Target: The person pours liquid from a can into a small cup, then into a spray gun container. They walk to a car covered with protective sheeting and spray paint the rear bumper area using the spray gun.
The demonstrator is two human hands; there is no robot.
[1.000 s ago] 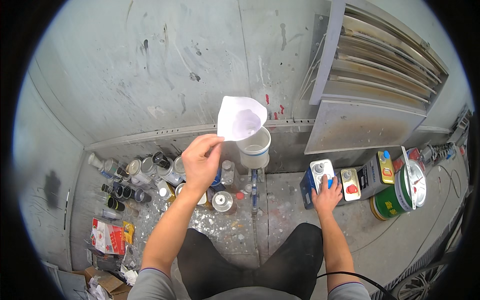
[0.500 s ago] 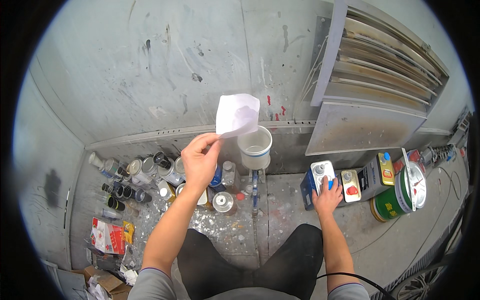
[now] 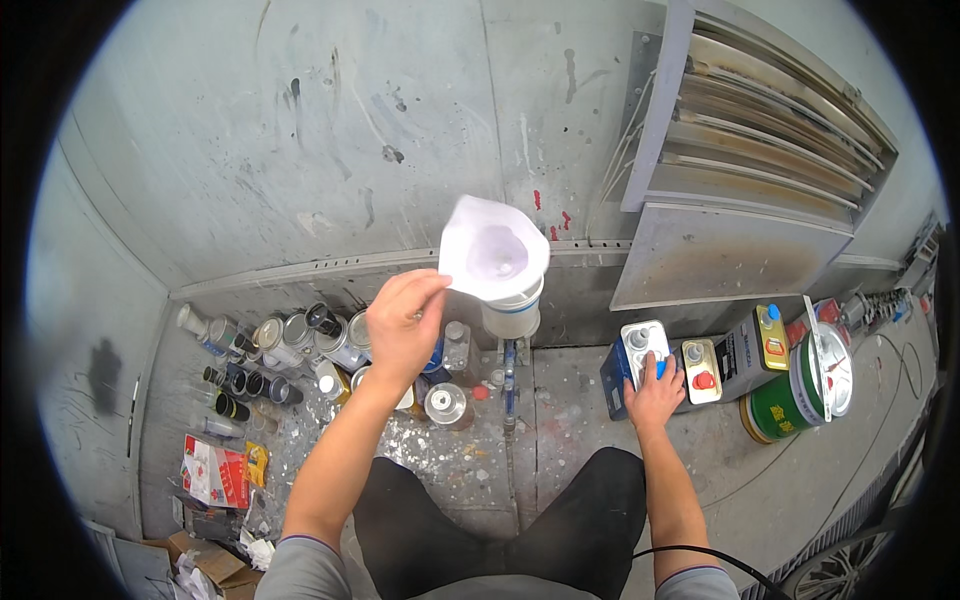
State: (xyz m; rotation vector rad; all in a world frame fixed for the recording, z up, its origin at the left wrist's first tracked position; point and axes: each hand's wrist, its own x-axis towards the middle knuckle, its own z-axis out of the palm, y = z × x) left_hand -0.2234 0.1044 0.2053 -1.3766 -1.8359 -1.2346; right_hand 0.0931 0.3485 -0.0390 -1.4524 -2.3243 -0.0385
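Note:
My left hand pinches the rim of a white paper paint strainer between thumb and finger. The strainer is opened into a cone, with its wide mouth facing me. It sits over a translucent white cup, covering the cup's mouth. Whether its tip is down inside the cup is hidden. Beneath the cup is an upright blue-and-silver piece. On the right, my right hand is closed at the blue plastic part on top of a dark blue rectangular metal can with a silver top.
More rectangular cans and a green bucket stand to the right. Paint tins, bottles and dark cups crowd the left floor. A red-and-white box lies nearer. A louvred panel leans against the wall.
The paper strainer has opened from a flat-looking sheet into a cone and moved right and slightly down over the cup. My left hand shifted slightly right; my right hand stayed put.

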